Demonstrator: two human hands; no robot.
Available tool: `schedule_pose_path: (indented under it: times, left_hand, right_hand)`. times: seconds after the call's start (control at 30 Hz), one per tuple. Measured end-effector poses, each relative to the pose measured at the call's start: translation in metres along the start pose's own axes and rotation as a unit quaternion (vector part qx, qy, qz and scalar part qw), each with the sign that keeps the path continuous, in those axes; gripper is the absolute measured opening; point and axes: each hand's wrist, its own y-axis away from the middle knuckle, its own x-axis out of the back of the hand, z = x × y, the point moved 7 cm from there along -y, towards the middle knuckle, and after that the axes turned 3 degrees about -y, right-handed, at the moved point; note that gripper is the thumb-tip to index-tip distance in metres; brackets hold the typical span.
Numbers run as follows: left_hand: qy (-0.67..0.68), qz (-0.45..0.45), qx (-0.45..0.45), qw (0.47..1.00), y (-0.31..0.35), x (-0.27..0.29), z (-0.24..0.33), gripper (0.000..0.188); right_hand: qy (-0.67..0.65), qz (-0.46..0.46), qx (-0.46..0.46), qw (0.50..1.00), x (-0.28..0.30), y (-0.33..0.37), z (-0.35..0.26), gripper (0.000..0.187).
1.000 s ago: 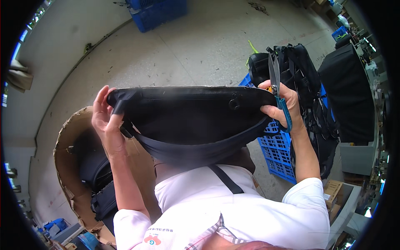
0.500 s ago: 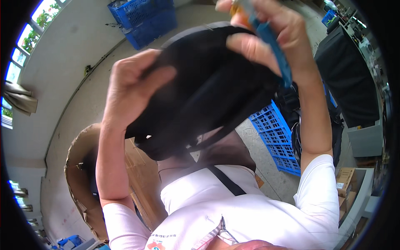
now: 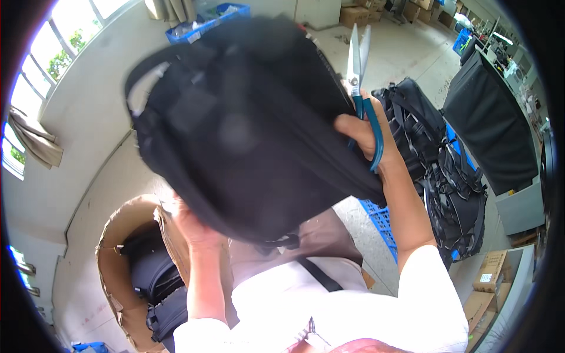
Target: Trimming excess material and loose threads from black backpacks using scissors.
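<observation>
A large black backpack (image 3: pixel 253 141) is raised in front of my chest and fills the middle of the view, its upper part blurred. My left hand (image 3: pixel 197 226) grips its lower left edge, most of the fingers hidden behind the bag. At the bag's right side, my right hand (image 3: pixel 365 132) holds scissors (image 3: pixel 358 76) with teal handles, blades pointing up and slightly apart. The thumb of that hand also presses against the backpack's edge. A carry loop (image 3: pixel 136 76) stands out at the bag's upper left.
An open cardboard box (image 3: pixel 112 250) with black bags (image 3: pixel 154 265) inside stands at my lower left. To my right, several black backpacks (image 3: pixel 447 176) lie on blue crates (image 3: pixel 379 226). Cartons (image 3: pixel 491 273) sit on a shelf farther right. Another blue crate (image 3: pixel 238 10) stands beyond the backpack.
The backpack has swung round and shows a different side. My left hand has moved down to its lower edge. My right hand has come lower, with the scissors now upright instead of smeared by motion.
</observation>
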Motion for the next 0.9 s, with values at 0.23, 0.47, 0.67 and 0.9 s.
schedule_pose_path:
  times: [0.23, 0.47, 0.67, 0.9]
  left_hand:
    - [-0.494, 0.018, -0.298, 0.817, -0.012, -0.065, 0.067, 0.054]
    - [-0.816, -0.266, -0.043, 0.511, -0.086, -0.105, -0.009, 0.066]
    - [-0.523, -0.200, 0.077, 0.825, -0.106, -0.039, -0.014, 0.009]
    - [-0.528, -0.141, -0.048, 0.836, -0.113, -0.020, -0.005, 0.003]
  right_hand:
    - [0.027, -0.151, -0.034, 0.988, -0.034, 0.020, 0.059, 0.026]
    - [-0.015, -0.189, -0.034, 0.981, -0.071, 0.036, 0.062, 0.029]
    - [0.188, -0.222, -0.199, 0.936, -0.010, 0.121, 0.109, 0.051]
    - [0.153, -0.109, -0.270, 0.944, 0.055, 0.169, 0.128, 0.056]
